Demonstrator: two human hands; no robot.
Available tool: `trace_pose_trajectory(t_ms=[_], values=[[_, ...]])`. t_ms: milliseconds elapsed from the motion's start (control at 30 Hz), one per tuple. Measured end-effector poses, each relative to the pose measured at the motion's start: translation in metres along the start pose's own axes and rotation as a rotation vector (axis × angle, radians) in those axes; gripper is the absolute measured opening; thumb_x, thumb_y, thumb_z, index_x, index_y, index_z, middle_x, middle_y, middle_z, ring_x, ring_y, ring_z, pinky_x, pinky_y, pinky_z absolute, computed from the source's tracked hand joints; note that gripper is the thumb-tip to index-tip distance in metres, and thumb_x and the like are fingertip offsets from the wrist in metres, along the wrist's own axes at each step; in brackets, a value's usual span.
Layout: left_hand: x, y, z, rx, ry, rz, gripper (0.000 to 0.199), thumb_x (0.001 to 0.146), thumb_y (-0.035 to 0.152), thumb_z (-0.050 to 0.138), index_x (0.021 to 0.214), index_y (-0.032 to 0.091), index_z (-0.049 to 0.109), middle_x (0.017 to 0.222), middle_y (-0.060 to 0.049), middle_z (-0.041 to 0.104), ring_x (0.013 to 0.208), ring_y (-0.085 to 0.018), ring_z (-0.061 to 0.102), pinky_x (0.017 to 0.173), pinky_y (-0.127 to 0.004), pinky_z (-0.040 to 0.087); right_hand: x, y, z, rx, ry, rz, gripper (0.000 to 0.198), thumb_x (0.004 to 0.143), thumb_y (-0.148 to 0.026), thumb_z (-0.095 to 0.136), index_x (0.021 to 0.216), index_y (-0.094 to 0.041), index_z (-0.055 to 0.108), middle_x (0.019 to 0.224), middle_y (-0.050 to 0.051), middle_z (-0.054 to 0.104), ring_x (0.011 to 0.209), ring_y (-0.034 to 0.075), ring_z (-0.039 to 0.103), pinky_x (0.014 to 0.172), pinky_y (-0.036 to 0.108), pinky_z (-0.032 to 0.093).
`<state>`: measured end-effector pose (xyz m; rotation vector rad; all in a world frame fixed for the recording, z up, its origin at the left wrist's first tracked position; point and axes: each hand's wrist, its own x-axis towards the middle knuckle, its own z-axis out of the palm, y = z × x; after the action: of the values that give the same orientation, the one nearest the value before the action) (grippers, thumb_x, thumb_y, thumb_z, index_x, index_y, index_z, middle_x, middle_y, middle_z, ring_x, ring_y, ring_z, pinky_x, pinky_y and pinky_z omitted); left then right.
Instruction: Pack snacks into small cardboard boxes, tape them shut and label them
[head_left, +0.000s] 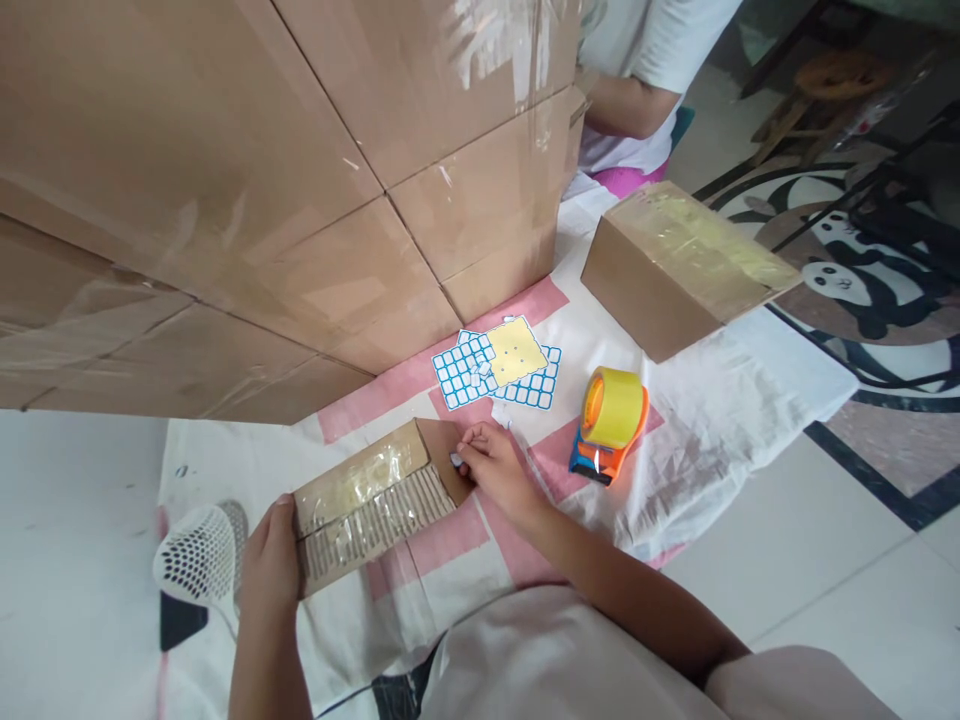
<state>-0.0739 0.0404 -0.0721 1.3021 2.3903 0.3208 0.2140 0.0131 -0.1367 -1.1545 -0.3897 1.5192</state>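
Note:
My left hand (274,550) is wrapped round the left end of a small cardboard box (367,490), which lies tilted with clear tape over its top. At the box's right end, my right hand (491,465) pinches a small white sticker (456,460) between thumb and finger, against the brown side face. Just beyond that hand lie overlapping label sheets (454,375) with blue-outlined white labels. A yellow sheet (517,352) rests on top of them. To the right stands an orange and blue tape dispenser (622,455) carrying a roll of yellow tape (611,405).
A tall stack of taped cartons (300,200) walls off the far left side. Another closed carton (675,270) sits at the table's right edge. A white perforated plastic item (199,555) lies left of my left hand. Behind the stack, a person in a white shirt (637,60) is partly visible.

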Motion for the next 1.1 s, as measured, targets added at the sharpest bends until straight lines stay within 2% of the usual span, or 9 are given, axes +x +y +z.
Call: trace_pose_trajectory(t_ms=[133, 300, 533, 700, 833, 933, 1000, 1067, 1100], values=[[0.004, -0.005, 0.002, -0.024, -0.006, 0.002, 0.053, 0.091, 0.061, 0.039, 0.097, 0.019, 0.070, 0.098, -0.010, 0.070, 0.097, -0.032, 0.062, 0.094, -0.048, 0.048, 0.000, 0.004, -0.001, 0.086, -0.010, -0.005, 0.024, 0.075, -0.038, 0.068, 0.081, -0.023, 0.050, 0.064, -0.007, 0.057, 0.056, 0.011, 0.054, 0.053, 0.023, 0.033], [0.009, -0.015, 0.005, -0.054, -0.006, -0.004, 0.055, 0.091, 0.065, 0.040, 0.099, 0.019, 0.070, 0.100, -0.010, 0.070, 0.098, -0.032, 0.062, 0.091, -0.046, 0.048, 0.000, 0.005, -0.003, 0.016, -0.073, -0.050, 0.022, 0.078, -0.036, 0.067, 0.082, -0.023, 0.049, 0.062, -0.008, 0.056, 0.056, 0.011, 0.052, 0.055, 0.024, 0.034], [0.006, -0.013, 0.005, -0.062, 0.034, 0.005, 0.054, 0.089, 0.065, 0.043, 0.096, 0.019, 0.070, 0.090, -0.007, 0.070, 0.088, -0.029, 0.062, 0.083, -0.042, 0.051, 0.000, 0.002, -0.002, -0.074, -0.096, -0.025, 0.020, 0.077, -0.032, 0.065, 0.079, -0.023, 0.047, 0.061, -0.008, 0.055, 0.055, 0.011, 0.049, 0.054, 0.024, 0.032], [0.001, -0.009, 0.005, -0.088, 0.039, 0.046, 0.049, 0.088, 0.061, 0.045, 0.093, 0.019, 0.069, 0.082, -0.004, 0.069, 0.081, -0.027, 0.061, 0.078, -0.039, 0.052, 0.002, 0.004, -0.001, -0.132, -0.073, 0.006, 0.016, 0.074, -0.030, 0.062, 0.074, -0.023, 0.047, 0.061, -0.008, 0.053, 0.054, 0.011, 0.050, 0.055, 0.024, 0.036], [0.003, -0.009, 0.003, -0.072, 0.013, 0.041, 0.051, 0.087, 0.063, 0.045, 0.093, 0.018, 0.069, 0.082, -0.005, 0.069, 0.082, -0.027, 0.061, 0.079, -0.039, 0.051, 0.002, -0.001, -0.001, -0.192, -0.078, 0.002, 0.012, 0.074, -0.027, 0.057, 0.074, -0.024, 0.046, 0.059, -0.008, 0.050, 0.052, 0.011, 0.049, 0.051, 0.023, 0.035], [0.004, -0.007, 0.002, -0.041, -0.010, 0.033, 0.054, 0.088, 0.065, 0.043, 0.095, 0.018, 0.069, 0.090, -0.007, 0.071, 0.088, -0.029, 0.061, 0.085, -0.043, 0.050, -0.010, -0.004, -0.007, -0.296, -0.133, -0.075, 0.008, 0.079, -0.026, 0.057, 0.076, -0.023, 0.050, 0.062, -0.007, 0.052, 0.056, 0.012, 0.051, 0.052, 0.024, 0.035], [0.003, -0.004, 0.002, -0.042, -0.030, 0.026, 0.055, 0.088, 0.065, 0.041, 0.096, 0.018, 0.069, 0.097, -0.009, 0.071, 0.093, -0.030, 0.061, 0.090, -0.044, 0.048, -0.026, -0.002, -0.016, -0.382, -0.170, -0.137, 0.010, 0.086, -0.030, 0.057, 0.085, -0.022, 0.063, 0.070, -0.003, 0.060, 0.064, 0.014, 0.056, 0.057, 0.025, 0.041], [0.002, -0.001, 0.001, -0.061, -0.055, 0.034, 0.054, 0.088, 0.064, 0.040, 0.095, 0.018, 0.068, 0.100, -0.009, 0.072, 0.096, -0.030, 0.061, 0.093, -0.044, 0.047, -0.046, 0.006, -0.027, -0.448, -0.188, -0.139, 0.026, 0.093, -0.036, 0.056, 0.107, -0.023, 0.073, 0.078, 0.000, 0.066, 0.068, 0.016, 0.057, 0.059, 0.026, 0.044], [0.001, 0.001, 0.001, -0.070, -0.066, 0.042, 0.054, 0.088, 0.064, 0.041, 0.094, 0.018, 0.068, 0.100, -0.009, 0.072, 0.096, -0.030, 0.061, 0.094, -0.044, 0.047, -0.056, 0.011, -0.033, -0.464, -0.196, -0.114, 0.034, 0.095, -0.039, 0.054, 0.120, -0.024, 0.072, 0.079, 0.000, 0.067, 0.065, 0.015, 0.055, 0.058, 0.027, 0.045]])
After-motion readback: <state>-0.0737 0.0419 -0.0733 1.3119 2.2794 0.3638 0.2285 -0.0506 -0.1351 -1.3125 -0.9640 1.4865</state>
